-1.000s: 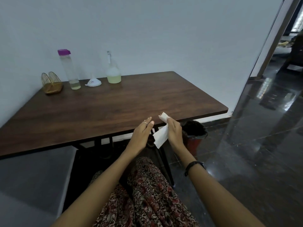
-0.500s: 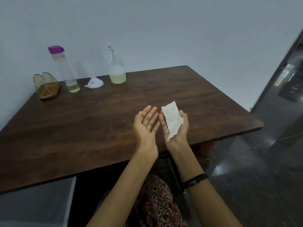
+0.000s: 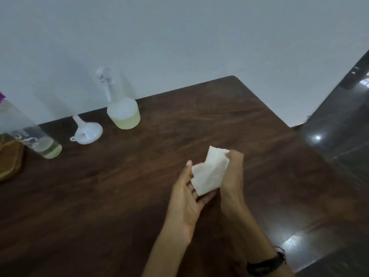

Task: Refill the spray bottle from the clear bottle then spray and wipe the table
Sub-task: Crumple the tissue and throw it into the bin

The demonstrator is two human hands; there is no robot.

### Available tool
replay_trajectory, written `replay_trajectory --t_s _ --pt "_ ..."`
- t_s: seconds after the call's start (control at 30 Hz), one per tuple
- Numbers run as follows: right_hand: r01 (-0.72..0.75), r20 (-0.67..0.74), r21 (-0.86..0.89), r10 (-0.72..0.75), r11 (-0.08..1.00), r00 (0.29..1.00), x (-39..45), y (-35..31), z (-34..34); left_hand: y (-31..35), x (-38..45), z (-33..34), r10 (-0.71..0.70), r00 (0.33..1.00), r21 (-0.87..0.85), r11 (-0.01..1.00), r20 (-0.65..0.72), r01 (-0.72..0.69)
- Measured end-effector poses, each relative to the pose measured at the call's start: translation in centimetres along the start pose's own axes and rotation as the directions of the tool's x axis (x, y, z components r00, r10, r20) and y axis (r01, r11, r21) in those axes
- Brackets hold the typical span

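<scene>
Above the dark wooden table (image 3: 111, 192), my right hand (image 3: 232, 176) grips a white tissue (image 3: 209, 172) by its right edge. My left hand (image 3: 186, 198) is held palm up beside it, fingers straight and touching the tissue's lower left part. The spray bottle (image 3: 123, 112), white with pale yellow liquid in its base, stands at the back of the table near the wall. At the far left stands the clear bottle (image 3: 30, 136) with a purple cap and a little liquid at the bottom. Both bottles are out of my hands' reach.
A white funnel (image 3: 86, 132) lies upside down between the two bottles. A gold wire holder (image 3: 9, 162) sits at the left edge of the view. The table's right edge drops to a glossy dark floor (image 3: 339, 156). A wall backs the table.
My view has moved forward and down over the table. Both hands went further over it, and the tissue passed from lying on my right palm to being held between both hands.
</scene>
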State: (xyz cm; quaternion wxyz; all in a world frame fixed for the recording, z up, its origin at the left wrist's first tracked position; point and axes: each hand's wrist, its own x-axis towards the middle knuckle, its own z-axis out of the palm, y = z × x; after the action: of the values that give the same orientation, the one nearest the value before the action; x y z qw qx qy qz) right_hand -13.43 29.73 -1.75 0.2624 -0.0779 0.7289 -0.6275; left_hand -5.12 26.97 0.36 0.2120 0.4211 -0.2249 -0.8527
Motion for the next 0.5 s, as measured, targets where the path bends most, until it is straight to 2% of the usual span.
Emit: replay_trajectory --t_s 0.1,0.13,0.23,0.33,0.5 --pt "-0.155 0.000 0.050 0.155 0.987 0.988 -0.2 -3.3 -1.3 1.4 -1.6 0.9 -0.013 1.000 0.145 0.989 -0.002 0.013" --pt "-0.179 0.041 0.058 0.177 0.982 0.983 -0.5 -4.5 -2.0 1.7 -2.2 1.4 0.000 1.000 0.182 0.983 0.015 -0.003" --pt "-0.152 0.143 0.012 0.149 0.988 0.978 -1.7 -7.3 -4.1 2.5 -3.7 3.1 0.020 0.999 0.242 0.970 0.048 -0.032" --pt "-0.134 0.131 -0.005 0.134 0.991 0.982 -2.7 -9.0 -6.0 3.0 -4.7 5.0 0.015 0.999 0.283 0.959 0.036 -0.024" --pt "-0.138 0.080 0.056 0.133 0.989 0.988 -2.9 -9.9 -9.2 2.7 -4.5 7.7 -0.086 0.996 0.273 0.959 0.024 0.077"
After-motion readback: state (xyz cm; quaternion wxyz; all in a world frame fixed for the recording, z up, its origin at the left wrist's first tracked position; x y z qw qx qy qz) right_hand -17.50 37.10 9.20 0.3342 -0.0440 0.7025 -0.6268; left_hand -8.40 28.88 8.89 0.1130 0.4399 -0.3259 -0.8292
